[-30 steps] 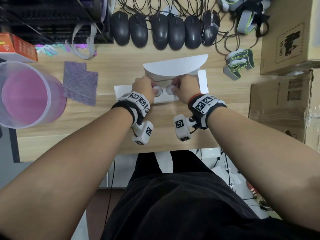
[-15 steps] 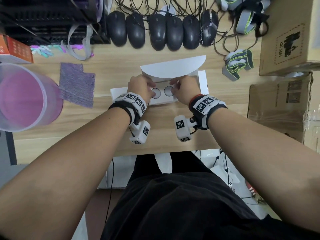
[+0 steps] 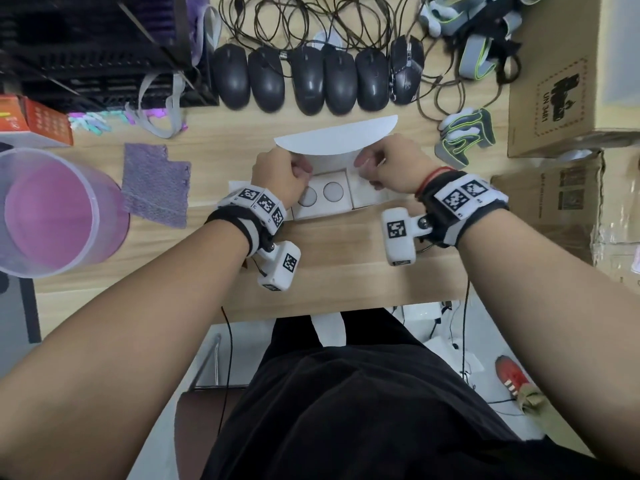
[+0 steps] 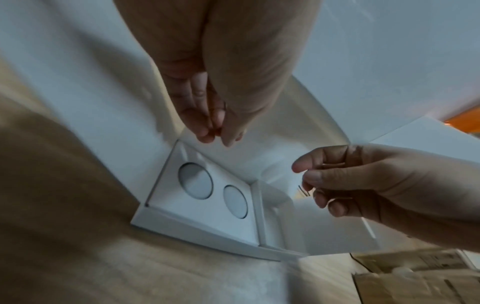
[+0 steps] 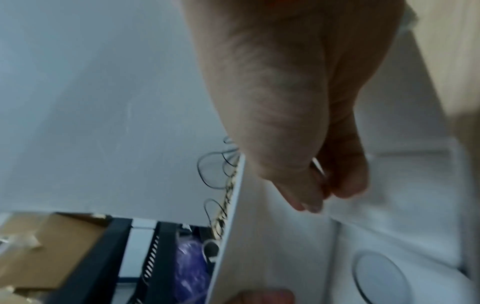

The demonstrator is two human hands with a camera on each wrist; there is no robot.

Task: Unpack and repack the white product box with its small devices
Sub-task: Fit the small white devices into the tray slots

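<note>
The white product box lies open mid-table, its curved lid standing up behind the tray. Two round pale devices sit side by side in the tray's cut-outs, uncovered; the left wrist view shows them too, the right wrist view shows one. My left hand is at the lid's lower left corner, thumb and fingertips pressed together with nothing seen between them. My right hand is at the lid's lower right, fingers curled, just inside the lid.
A row of black mice and tangled cables lies behind the box. A purple cloth and a pink tub are to the left. Cardboard boxes and grey-green straps stand to the right. The table's front edge is close.
Both hands have left the two round devices and moved apart and up to the lid's lower corners. The devices now lie uncovered in the tray.
</note>
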